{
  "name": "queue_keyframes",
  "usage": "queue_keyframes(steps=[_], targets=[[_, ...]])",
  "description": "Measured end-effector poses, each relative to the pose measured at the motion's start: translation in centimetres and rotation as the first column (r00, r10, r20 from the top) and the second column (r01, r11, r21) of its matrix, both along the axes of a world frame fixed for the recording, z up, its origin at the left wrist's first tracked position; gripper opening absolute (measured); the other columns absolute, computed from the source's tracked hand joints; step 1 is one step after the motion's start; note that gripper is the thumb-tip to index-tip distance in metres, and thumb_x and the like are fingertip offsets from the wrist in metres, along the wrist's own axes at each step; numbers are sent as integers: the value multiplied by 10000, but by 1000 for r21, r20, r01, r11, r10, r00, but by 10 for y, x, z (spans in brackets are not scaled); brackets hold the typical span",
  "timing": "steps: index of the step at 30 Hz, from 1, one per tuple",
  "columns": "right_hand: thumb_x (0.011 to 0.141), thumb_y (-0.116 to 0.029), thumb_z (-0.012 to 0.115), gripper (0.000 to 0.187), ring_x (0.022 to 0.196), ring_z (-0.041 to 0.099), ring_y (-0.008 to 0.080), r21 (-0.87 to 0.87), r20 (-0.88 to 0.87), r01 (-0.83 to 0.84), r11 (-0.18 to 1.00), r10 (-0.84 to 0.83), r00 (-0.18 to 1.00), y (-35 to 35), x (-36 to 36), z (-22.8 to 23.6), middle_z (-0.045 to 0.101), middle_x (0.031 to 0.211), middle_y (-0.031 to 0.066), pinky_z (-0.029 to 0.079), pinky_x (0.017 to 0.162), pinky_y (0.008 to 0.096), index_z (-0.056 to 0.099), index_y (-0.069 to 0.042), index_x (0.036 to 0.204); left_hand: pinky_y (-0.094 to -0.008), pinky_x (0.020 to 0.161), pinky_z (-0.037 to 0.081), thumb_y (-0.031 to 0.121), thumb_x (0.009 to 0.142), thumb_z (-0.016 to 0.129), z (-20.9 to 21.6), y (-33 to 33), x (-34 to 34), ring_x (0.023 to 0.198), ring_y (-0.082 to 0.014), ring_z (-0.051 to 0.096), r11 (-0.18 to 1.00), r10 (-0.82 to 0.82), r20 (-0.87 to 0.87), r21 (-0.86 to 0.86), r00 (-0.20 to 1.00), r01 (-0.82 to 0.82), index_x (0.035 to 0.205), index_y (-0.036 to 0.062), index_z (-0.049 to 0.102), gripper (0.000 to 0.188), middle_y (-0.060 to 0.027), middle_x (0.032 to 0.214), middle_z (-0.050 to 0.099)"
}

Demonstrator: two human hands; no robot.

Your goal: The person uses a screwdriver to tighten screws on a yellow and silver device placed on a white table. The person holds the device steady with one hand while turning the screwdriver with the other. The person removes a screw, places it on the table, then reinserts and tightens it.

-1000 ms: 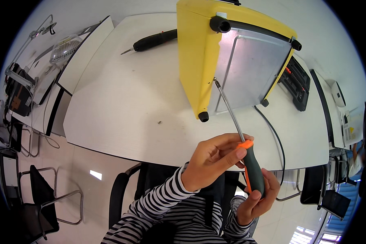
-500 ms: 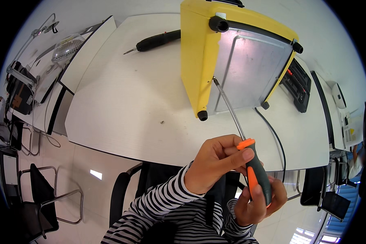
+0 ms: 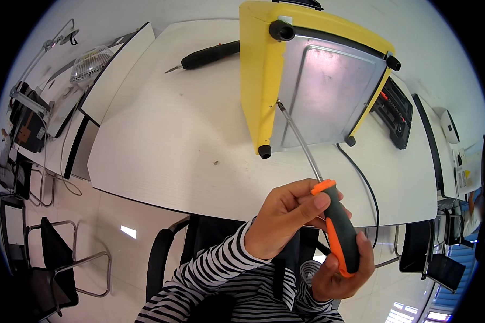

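Note:
Both hands are closed on a long screwdriver (image 3: pixel 340 231) with a dark green and orange handle. My left hand (image 3: pixel 279 218) pinches it near the orange collar. Lower down, my right hand (image 3: pixel 342 280) wraps its fingers around the handle's end. The slim metal shaft slants up and left. Its tip meets the edge of the metal plate on a yellow box-shaped appliance (image 3: pixel 253 70), by the yellow side. The appliance is tipped up so its underside, a grey metal plate (image 3: pixel 328 91) with black feet at the corners, faces me.
A black power screwdriver (image 3: pixel 210 55) lies left of the appliance. A small screw-like piece (image 3: pixel 216 162) rests on the white table (image 3: pixel 161 134). At right are an open black bit case (image 3: pixel 396 116) and a black cable (image 3: pixel 364 177). Chairs (image 3: pixel 59 258) stand beyond the table edge.
The appliance has tilted slightly, its near side shifting left. The screwdriver handle has turned a little and moved left, with my right hand changing its hold around the end.

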State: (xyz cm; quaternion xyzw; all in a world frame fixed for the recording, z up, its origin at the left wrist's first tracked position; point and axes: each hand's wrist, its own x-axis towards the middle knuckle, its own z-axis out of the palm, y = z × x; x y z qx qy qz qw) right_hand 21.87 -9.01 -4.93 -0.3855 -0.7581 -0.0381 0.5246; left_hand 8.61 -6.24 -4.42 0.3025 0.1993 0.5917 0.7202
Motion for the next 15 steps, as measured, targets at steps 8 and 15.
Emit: queue_keyframes(steps=[8,15], targets=[[775,-138,542,308,704,525,272,23,187,21,1000,-25,982,4,-6,9,511,851,181,427,562,317,448,-14,1041,-261,701,462,345,822,470,1,-1,-2,786,-188,570,1000,9,68,-8,998,-9,977,-45,467,420,-149,852,569],[692,-107,628,408,703,519,229,41,173,35,999,-42,984,10,-10,6,494,902,141,450,554,269,473,-135,1069,-259,677,460,311,830,470,-1,0,-7,735,-152,552,986,160,-101,-22,982,-163,911,-33,511,356,-94,801,551]])
